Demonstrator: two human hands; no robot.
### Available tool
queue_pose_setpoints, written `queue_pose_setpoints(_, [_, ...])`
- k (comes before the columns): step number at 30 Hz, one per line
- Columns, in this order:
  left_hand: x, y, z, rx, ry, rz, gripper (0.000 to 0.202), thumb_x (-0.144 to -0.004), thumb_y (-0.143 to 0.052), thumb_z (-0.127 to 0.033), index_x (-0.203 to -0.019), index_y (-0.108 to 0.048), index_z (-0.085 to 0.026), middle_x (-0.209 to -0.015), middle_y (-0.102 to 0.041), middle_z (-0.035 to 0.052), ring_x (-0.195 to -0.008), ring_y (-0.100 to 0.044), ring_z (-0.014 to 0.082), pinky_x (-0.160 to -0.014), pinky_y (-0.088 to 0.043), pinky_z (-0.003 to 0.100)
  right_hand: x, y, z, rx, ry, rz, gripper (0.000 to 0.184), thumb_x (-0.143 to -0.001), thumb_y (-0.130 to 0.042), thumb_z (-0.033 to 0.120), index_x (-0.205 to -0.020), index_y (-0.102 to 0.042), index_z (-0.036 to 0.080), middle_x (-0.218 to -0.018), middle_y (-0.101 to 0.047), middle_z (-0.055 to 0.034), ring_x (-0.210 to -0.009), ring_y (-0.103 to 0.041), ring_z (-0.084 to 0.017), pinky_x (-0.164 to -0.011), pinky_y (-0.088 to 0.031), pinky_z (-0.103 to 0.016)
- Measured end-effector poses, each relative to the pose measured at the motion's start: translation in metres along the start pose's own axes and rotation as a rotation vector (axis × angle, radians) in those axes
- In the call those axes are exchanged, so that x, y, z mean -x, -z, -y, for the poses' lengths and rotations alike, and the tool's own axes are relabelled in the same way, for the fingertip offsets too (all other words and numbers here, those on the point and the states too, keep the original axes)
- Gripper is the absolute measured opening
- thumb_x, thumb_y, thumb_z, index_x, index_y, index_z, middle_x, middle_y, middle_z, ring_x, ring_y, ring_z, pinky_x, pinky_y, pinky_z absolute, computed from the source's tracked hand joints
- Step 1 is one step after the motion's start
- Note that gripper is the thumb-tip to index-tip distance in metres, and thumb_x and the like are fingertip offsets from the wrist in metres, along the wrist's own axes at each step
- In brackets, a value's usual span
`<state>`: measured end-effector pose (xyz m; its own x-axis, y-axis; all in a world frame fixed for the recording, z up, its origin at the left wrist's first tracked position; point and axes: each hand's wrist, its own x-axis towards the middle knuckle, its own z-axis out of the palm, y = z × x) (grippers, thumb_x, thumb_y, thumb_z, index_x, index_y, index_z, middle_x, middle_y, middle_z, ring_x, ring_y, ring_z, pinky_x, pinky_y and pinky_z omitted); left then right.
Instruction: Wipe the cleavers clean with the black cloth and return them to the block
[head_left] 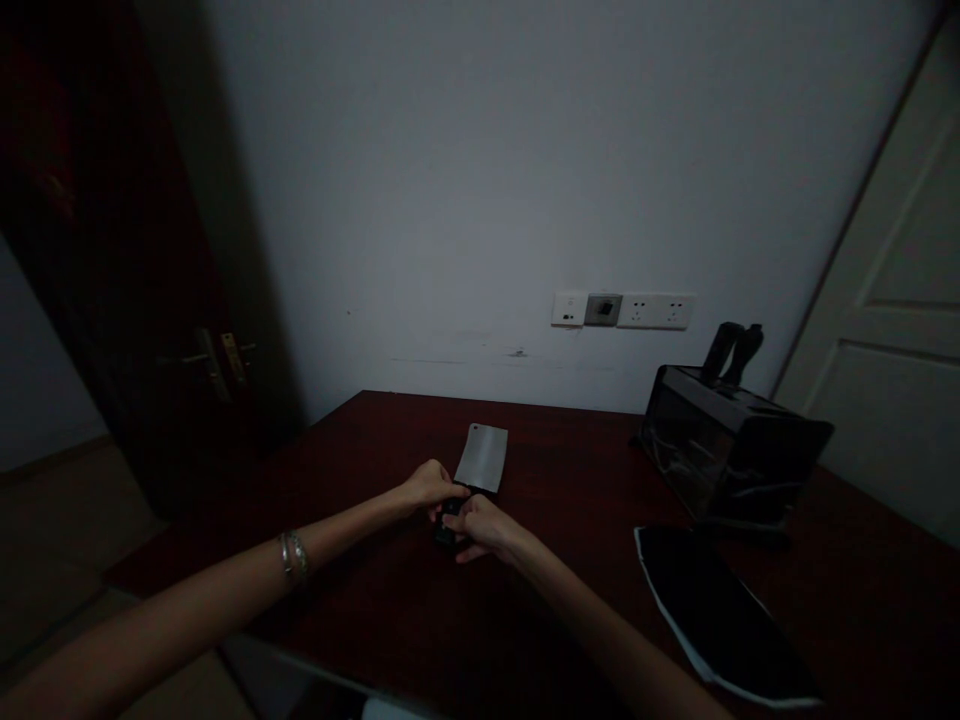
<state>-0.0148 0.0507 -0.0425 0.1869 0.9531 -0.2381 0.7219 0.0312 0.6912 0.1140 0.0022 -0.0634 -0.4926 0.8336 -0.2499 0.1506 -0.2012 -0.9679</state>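
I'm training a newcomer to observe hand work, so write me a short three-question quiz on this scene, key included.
1. True or false: the left hand and the right hand are both at the black handle of the silver, rectangular-bladed metal cleaver.

2. Multiple choice: as the camera sees it, the dark, boxy holder stands to the cleaver's
A) left
B) right

3. Fill in: silvery ______ circle the left forearm.

Key: 1. True. 2. B. 3. bracelets.
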Motion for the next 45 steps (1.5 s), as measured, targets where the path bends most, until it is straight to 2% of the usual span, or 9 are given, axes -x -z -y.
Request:
queue_pose_setpoints(5, [-0.002,-0.001,0.001,-0.111,-0.031,-0.083,0.023,-0.062,-0.053,-0.034,-0.05,-0.05,-0.014,-0.039,-0.047,-0.0016,-0.033,-0.046,0.0112,-0.034,-0.035,0.021,-0.003,0.002,0.001,0.048,-0.009,0.053,0.017,-0.08,-0.047,0.025,-0.092,-0.056,0.018,-0.086,-0.061,-0.005,-0.059,-0.059,-0.011,-0.042,-0.05,-0.021])
queue_pose_setpoints(9, [-0.004,-0.002,0.005,-0.178,-0.095,-0.24,0.021,-0.058,-0.056,-0.035,-0.053,-0.05,-0.015,-0.045,-0.048,-0.0025,-0.039,-0.046,0.0103,-0.036,-0.029,0.02,-0.009,0.0,0.001,0.103,-0.059,-0.007,0.019,-0.082,-0.046,0.029,-0.094,-0.053,0.016,-0.092,-0.061,-0.0087,-0.052,-0.059,-0.01,-0.038,-0.049,-0.021])
queue_pose_setpoints(12, [-0.006,-0.003,0.01,-0.214,-0.123,-0.286,0.023,-0.059,-0.055,-0.036,-0.052,-0.051,-0.014,-0.047,-0.048,-0.0018,-0.046,-0.046,0.0103,-0.039,-0.027,0.02,-0.011,-0.001,0.001,0.111,-0.072,-0.031,0.019,-0.083,-0.046,0.03,-0.095,-0.05,0.015,-0.096,-0.06,-0.01,-0.051,-0.059,-0.009,-0.038,-0.049,-0.021])
queue_pose_setpoints(17, [-0.013,-0.004,0.016,-0.185,-0.085,-0.291,0.025,-0.06,-0.054,-0.038,-0.054,-0.054,-0.014,-0.047,-0.047,-0.0023,-0.047,-0.044,0.0098,-0.042,-0.026,0.021,-0.012,-0.004,0.001,0.132,-0.112,-0.075,0.024,-0.084,-0.044,0.035,-0.092,-0.047,0.013,-0.098,-0.06,-0.0122,-0.047,-0.058,-0.007,-0.037,-0.048,-0.018])
queue_pose_setpoints(23, [-0.019,-0.004,0.022,-0.202,-0.113,-0.304,0.027,-0.06,-0.054,-0.041,-0.053,-0.052,-0.014,-0.049,-0.046,-0.0027,-0.051,-0.045,0.0101,-0.044,-0.027,0.02,-0.009,-0.002,0.0,0.104,-0.104,-0.099,0.029,-0.086,-0.036,0.039,-0.085,-0.047,0.012,-0.105,-0.055,-0.0142,-0.046,-0.058,-0.007,-0.037,-0.049,-0.022])
queue_pose_setpoints(29, [-0.022,-0.004,0.027,-0.226,-0.093,-0.259,0.03,-0.062,-0.053,-0.043,-0.053,-0.053,-0.015,-0.051,-0.051,-0.0006,-0.05,-0.05,0.0112,-0.043,-0.031,0.019,0.012,0.026,-0.004,0.103,-0.107,-0.036,0.021,-0.082,-0.044,0.031,-0.082,-0.053,0.013,-0.09,-0.06,-0.0088,-0.054,-0.06,-0.01,-0.041,-0.049,-0.022])
queue_pose_setpoints(36, [-0.023,-0.002,0.022,-0.308,-0.057,-0.083,0.032,-0.069,-0.048,-0.042,-0.064,-0.057,-0.012,-0.048,-0.054,0.0024,-0.037,-0.049,0.0116,-0.037,-0.034,0.02,0.04,0.056,-0.002,0.099,-0.053,-0.051,0.019,-0.08,-0.043,0.026,-0.086,-0.055,0.013,-0.085,-0.061,-0.0084,-0.061,-0.062,-0.014,-0.041,-0.048,-0.022])
queue_pose_setpoints(41, [-0.026,0.002,0.018,-0.514,-0.149,-0.132,0.037,-0.066,-0.05,-0.046,-0.064,-0.06,-0.01,-0.058,-0.059,0.0065,-0.047,-0.054,0.0133,-0.042,-0.035,0.02,0.051,0.065,0.0,0.094,-0.034,-0.059,0.02,-0.08,-0.043,0.027,-0.086,-0.055,0.013,-0.085,-0.061,-0.0089,-0.063,-0.062,-0.014,-0.041,-0.048,-0.022])
queue_pose_setpoints(45, [-0.025,0.003,0.016,-0.597,-0.165,-0.133,0.04,-0.065,-0.049,-0.05,-0.063,-0.061,-0.011,-0.058,-0.059,0.0071,-0.049,-0.055,0.015,-0.042,-0.033,0.021,0.054,0.067,-0.004,0.096,-0.054,-0.071,0.02,-0.08,-0.044,0.029,-0.086,-0.055,0.013,-0.083,-0.061,-0.008,-0.061,-0.061,-0.014,-0.041,-0.047,-0.021])
